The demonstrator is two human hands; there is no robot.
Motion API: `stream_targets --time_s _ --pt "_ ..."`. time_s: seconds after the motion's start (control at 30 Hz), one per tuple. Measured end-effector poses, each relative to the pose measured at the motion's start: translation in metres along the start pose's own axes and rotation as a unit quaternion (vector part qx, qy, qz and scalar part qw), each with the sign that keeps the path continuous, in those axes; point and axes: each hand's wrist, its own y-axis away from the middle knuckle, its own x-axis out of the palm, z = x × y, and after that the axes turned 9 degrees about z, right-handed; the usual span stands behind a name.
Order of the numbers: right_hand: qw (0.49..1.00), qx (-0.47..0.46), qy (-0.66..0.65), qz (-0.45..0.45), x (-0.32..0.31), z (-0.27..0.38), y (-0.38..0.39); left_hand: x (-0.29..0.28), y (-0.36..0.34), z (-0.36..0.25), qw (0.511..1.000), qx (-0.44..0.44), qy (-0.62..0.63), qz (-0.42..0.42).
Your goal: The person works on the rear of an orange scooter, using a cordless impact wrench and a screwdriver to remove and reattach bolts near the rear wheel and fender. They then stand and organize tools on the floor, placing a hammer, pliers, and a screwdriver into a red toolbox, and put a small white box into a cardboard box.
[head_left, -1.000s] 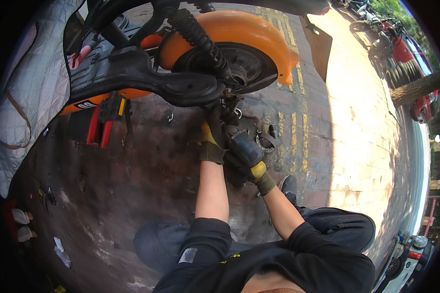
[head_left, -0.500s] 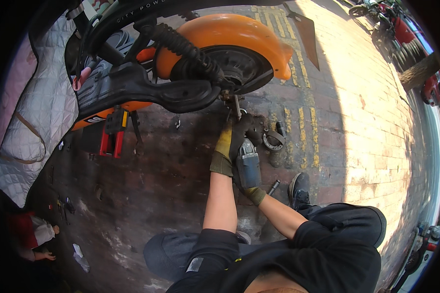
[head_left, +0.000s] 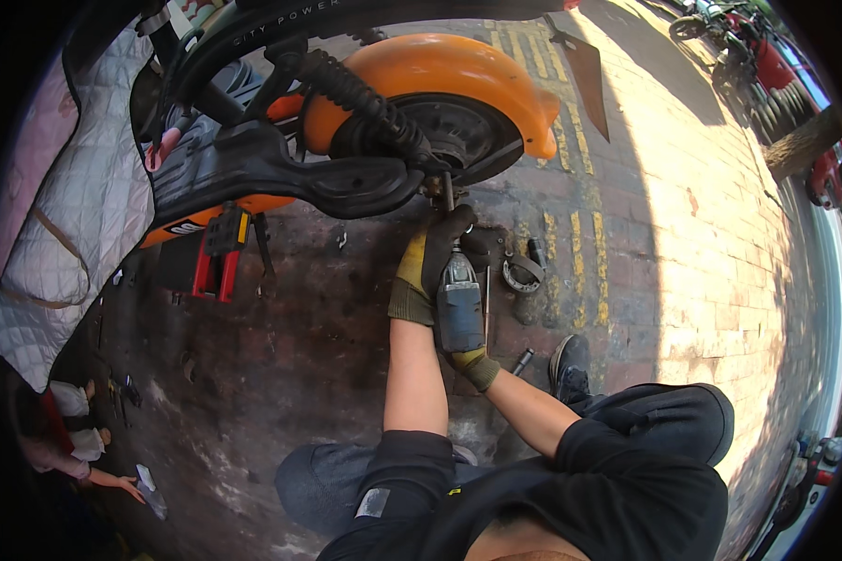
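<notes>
A grey-blue impact wrench [head_left: 461, 313] points away from me, its long socket [head_left: 448, 192] up against the axle end of an orange-fendered scooter wheel [head_left: 440, 70]. My left hand [head_left: 428, 254], in a yellow and black work glove, is closed around the front of the wrench near the socket. My right hand [head_left: 472, 363], also gloved, is at the rear of the wrench; the tool body hides most of its fingers. Just right of the wrench, a thin metal rod [head_left: 487, 299] lies on the ground.
A ring-shaped metal part [head_left: 522, 273] and a short dark cylinder [head_left: 525, 361] lie to the right. Under the scooter stands a red jack-like stand [head_left: 213, 266]. At lower left, another person's hand [head_left: 126, 484] touches a pale flat object [head_left: 150, 491]. A quilted cover [head_left: 94, 187] hangs at left.
The wrench has swung slightly left and now lines up straighter with the axle, both hands still on it. The thin rod has come into sight. The other person's hand has reached the pale object.
</notes>
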Motion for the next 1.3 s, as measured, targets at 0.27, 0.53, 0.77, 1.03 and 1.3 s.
stream_targets --time_s 0.27,0.53,0.77,1.03,1.3 --pt "0.975 -0.096 0.035 -0.199 0.052 -0.026 -0.011 -0.008 -0.003 -0.009 0.999 -0.02 -0.019 0.026" --pt "0.925 0.039 -0.371 -0.068 0.078 -0.05 0.0 -0.007 0.007 -0.005 0.999 0.012 0.029 0.042" --pt "0.988 -0.08 -0.035 -0.131 0.066 -0.038 -0.001 -0.007 0.014 -0.01 0.999 0.006 0.047 0.02" --pt "0.949 -0.069 -0.303 -0.059 0.071 -0.054 0.001 -0.015 -0.002 -0.011 0.999 -0.017 -0.042 -0.003" --pt "0.917 0.014 -0.391 -0.082 0.104 -0.05 -0.007 -0.019 -0.001 -0.008 0.999 -0.016 -0.029 -0.018"
